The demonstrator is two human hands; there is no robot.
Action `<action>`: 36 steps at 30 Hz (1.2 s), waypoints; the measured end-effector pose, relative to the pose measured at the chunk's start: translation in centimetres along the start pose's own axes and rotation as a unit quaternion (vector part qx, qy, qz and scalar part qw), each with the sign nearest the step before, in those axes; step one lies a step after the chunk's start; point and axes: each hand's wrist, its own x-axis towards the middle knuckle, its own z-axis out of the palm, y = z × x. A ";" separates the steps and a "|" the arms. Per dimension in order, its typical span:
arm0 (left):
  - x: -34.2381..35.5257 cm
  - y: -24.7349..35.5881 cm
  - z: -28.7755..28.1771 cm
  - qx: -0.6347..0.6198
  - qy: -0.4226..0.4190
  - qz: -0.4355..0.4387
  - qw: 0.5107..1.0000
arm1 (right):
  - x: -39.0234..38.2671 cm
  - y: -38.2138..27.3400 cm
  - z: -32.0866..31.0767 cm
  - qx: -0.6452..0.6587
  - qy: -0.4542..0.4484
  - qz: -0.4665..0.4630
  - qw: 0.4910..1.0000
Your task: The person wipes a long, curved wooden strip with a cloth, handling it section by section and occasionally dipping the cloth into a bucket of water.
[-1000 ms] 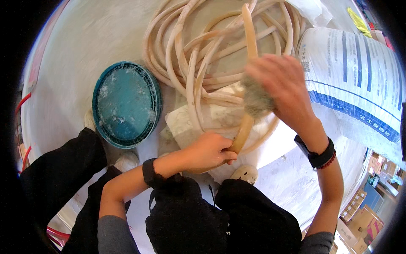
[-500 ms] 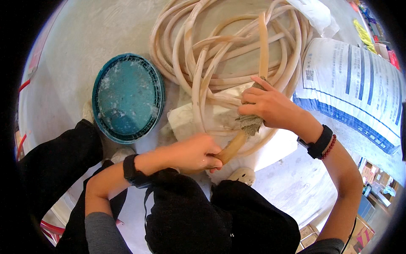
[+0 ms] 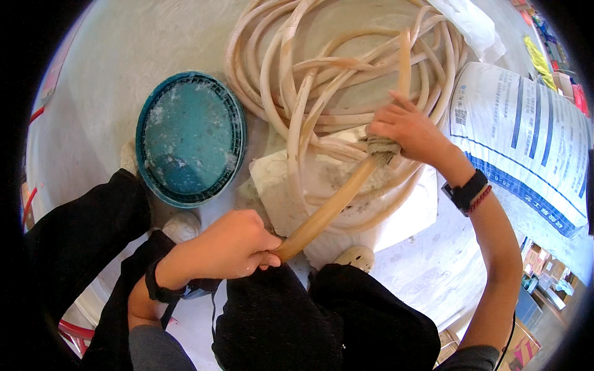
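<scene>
A long, pale tan hose (image 3: 331,207) runs taut between my hands. My left hand (image 3: 226,247) is closed around its near end, low in front of my knees. Farther up and to the right, my right hand (image 3: 408,127) is wrapped round the hose with a grey-brown cloth (image 3: 382,148) pressed against it. Beyond that hand the hose continues up into a large loose coil (image 3: 297,80) lying on the floor. A whitish sheet (image 3: 272,185) lies under the near part of the coil.
To the left of the coil is a round teal lid or shallow tub (image 3: 190,139) with white smears. A large white and blue sack (image 3: 516,136) lies at the right, with clear plastic (image 3: 473,28) above it. My shoe (image 3: 354,256) shows near the sheet.
My left hand has pulled down and to the left, and more hose shows between the hands. My right hand has shifted slightly right with the cloth, still on the hose.
</scene>
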 end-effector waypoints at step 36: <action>-1.3 -0.2 1.1 -0.056 -0.029 -0.057 0.996 | -3.1 -11.5 4.6 0.938 0.172 0.256 0.160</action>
